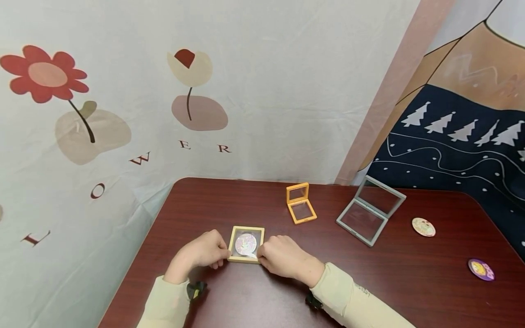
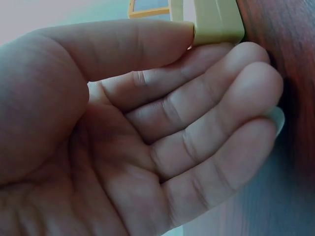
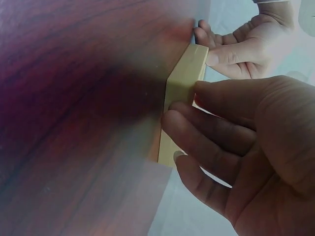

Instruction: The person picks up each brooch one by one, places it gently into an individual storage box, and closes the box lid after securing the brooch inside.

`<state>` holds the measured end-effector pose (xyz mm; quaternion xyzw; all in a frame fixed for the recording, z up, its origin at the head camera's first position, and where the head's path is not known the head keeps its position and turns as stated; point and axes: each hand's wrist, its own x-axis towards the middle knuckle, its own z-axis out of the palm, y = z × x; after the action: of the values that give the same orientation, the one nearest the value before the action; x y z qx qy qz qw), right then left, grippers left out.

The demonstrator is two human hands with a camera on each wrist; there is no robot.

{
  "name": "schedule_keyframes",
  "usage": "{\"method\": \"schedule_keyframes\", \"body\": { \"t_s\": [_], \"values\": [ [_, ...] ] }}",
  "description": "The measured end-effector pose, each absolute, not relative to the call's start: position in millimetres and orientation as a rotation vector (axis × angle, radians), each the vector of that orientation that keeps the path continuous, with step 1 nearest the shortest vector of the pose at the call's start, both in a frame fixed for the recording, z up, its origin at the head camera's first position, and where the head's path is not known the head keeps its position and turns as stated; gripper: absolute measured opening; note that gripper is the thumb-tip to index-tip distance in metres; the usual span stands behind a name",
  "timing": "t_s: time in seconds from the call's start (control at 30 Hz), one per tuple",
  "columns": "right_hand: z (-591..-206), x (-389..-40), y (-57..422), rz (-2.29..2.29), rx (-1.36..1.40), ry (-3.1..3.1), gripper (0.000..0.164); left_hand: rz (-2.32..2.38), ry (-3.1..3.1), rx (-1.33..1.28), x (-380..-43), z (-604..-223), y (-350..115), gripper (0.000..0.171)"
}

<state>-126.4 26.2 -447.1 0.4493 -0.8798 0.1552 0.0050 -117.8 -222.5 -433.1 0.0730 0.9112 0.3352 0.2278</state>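
Note:
A square pale-yellow display frame (image 1: 243, 260) lies closed on the table in the head view. Behind its clear window sits a round, pinkish-white badge (image 1: 246, 243). At the frame's near left corner, my left hand (image 1: 202, 251) pinches the edge; the left wrist view has the thumb (image 2: 162, 42) against the yellow corner (image 2: 219, 19), other fingers loosely bent. My right hand (image 1: 287, 258) grips the near right corner. In the right wrist view its thumb (image 3: 226, 98) is on one face and its fingertips are along the yellow side (image 3: 184, 73).
Behind the yellow frame stands a small orange frame (image 1: 297, 200), hinged open. To its right a larger grey frame (image 1: 371, 209) also stands open. Farther right lie a cream round badge (image 1: 424, 227) and a purple one (image 1: 481, 269). A printed cloth (image 1: 287, 91) hangs behind the table.

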Motion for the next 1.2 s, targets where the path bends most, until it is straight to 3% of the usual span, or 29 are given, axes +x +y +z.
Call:
{"method": "schedule_keyframes", "body": {
  "t_s": [0.13, 0.33, 0.6, 1.2],
  "values": [
    [-445, -127, 32, 0.497, 1.385, -2.725, 0.031, 0.931, 2.507, 0.178, -117, -434, -222, 0.029],
    [-439, -128, 52, 0.579, 1.319, -2.685, 0.009, 0.915, 2.516, 0.161, -116, -433, -223, 0.029],
    [-430, -126, 91, 0.606, 1.202, -2.604, 0.005, 0.933, 2.515, 0.156, -115, -431, -224, 0.028],
    [-428, -104, 203, 0.562, 0.842, -2.484, 0.027, 0.891, 2.530, 0.127, -113, -428, -219, 0.027]
  ]
}}
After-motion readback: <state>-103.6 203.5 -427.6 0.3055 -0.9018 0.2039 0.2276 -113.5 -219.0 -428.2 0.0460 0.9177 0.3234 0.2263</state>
